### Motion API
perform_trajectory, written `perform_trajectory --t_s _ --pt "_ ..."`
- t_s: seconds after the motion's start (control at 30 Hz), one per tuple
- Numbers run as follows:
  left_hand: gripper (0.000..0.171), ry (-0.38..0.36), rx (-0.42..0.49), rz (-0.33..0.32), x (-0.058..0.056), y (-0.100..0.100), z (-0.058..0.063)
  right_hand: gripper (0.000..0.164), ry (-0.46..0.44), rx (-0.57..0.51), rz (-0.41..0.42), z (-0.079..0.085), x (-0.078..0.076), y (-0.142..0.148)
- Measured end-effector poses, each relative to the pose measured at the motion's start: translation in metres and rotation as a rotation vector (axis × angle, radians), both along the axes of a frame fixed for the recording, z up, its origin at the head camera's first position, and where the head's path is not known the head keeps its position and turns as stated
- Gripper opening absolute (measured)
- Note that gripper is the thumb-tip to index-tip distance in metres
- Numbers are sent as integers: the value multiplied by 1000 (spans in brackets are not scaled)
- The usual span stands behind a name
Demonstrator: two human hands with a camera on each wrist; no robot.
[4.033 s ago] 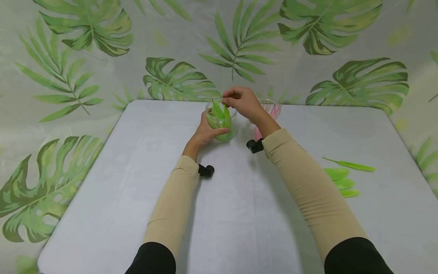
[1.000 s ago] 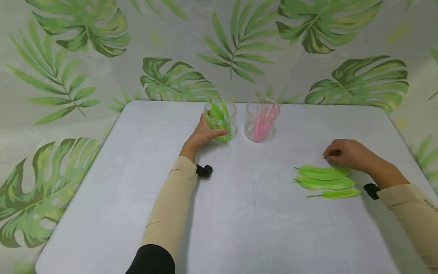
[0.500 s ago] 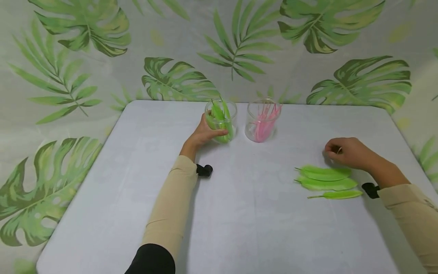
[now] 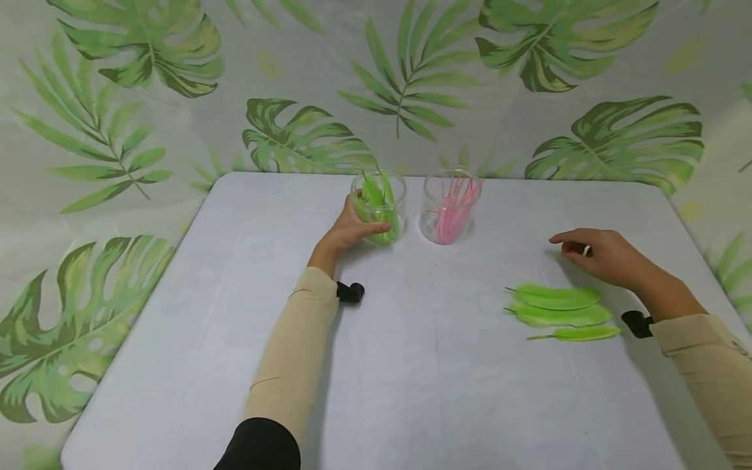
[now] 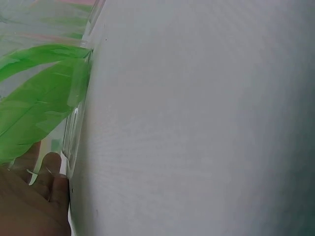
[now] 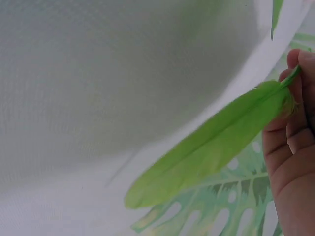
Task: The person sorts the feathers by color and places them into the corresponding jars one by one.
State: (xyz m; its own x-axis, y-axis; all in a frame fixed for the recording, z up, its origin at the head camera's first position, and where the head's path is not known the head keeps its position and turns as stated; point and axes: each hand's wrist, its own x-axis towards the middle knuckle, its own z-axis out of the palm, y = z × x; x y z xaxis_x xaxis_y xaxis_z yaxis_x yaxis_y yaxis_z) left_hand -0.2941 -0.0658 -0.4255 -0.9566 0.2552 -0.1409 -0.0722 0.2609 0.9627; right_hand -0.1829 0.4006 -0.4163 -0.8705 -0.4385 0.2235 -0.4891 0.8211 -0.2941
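Note:
My left hand (image 4: 352, 225) grips the left clear jar (image 4: 401, 189) around its side. Green feathers (image 4: 378, 196) stand in that jar, their quills up by the rim. In the left wrist view, fingers (image 5: 51, 167) show against the clear wall, with green feathers (image 5: 44, 98) inside. My right hand (image 4: 605, 258) is raised over the right part of the table. The right wrist view shows it pinching a green feather (image 6: 211, 142) by the quill; in the head view this feather is hidden. Several more green feathers (image 4: 561, 316) lie side by side just below that hand.
A second clear jar (image 4: 429, 215) holding pink feathers (image 4: 455, 212) stands right of the first, near the back edge. A white cloth (image 4: 382, 365) covers the table. Behind it hangs a leaf-patterned backdrop (image 4: 329, 59).
My right hand has gone from the left jar's mouth to the feathers on the right, and the feather that lay apart above the others is now pinched. The left hand has stayed on the jar.

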Motion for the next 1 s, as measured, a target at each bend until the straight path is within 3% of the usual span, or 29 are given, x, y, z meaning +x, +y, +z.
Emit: perform_trajectory --t_s 0.27,0.57,0.7,0.8,1.0 --pt "109 13 4 -1 0 1 -1 28 36 -14 12 0 2 3" --pt "111 6 25 -4 0 3 -3 32 -15 -15 -77 6 4 4" --pt "111 3 22 -6 0 3 -2 29 12 -78 -126 26 2 1" --pt "110 2 16 -1 1 3 -2 23 22 -151 -170 51 -3 -5" --pt "109 5 12 4 1 2 0 28 2 -345 -279 96 -25 -19"
